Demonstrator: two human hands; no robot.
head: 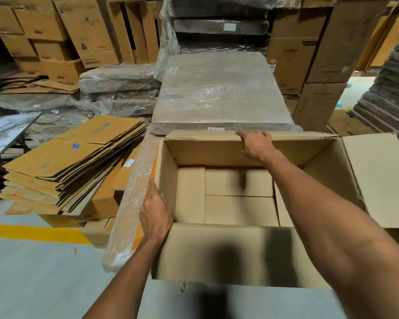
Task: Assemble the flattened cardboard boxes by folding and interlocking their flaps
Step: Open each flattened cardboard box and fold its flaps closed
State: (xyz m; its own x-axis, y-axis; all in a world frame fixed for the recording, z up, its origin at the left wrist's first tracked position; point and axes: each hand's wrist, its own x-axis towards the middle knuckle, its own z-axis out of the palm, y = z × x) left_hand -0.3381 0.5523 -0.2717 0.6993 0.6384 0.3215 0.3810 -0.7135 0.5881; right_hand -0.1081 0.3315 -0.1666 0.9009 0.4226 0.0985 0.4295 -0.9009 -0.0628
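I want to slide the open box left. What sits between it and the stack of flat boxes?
A plastic-wrapped bundle stands along the left wall of the box, with the stack beyond it, as the head view shows.

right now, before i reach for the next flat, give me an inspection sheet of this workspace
surface: grey floor with a yellow line
job's things: open box upright, bottom flaps folded shut, top flaps splayed outward; flattened boxes stacked untidily to the left
clutter: wrapped bundle close along the box's left side; large wrapped slab just beyond the box
hands: left hand grips the left wall near the near corner; right hand grips the far wall's rim
cables: nothing seen
surroundings: cartons and more wrapped bundles piled high behind and on both sides
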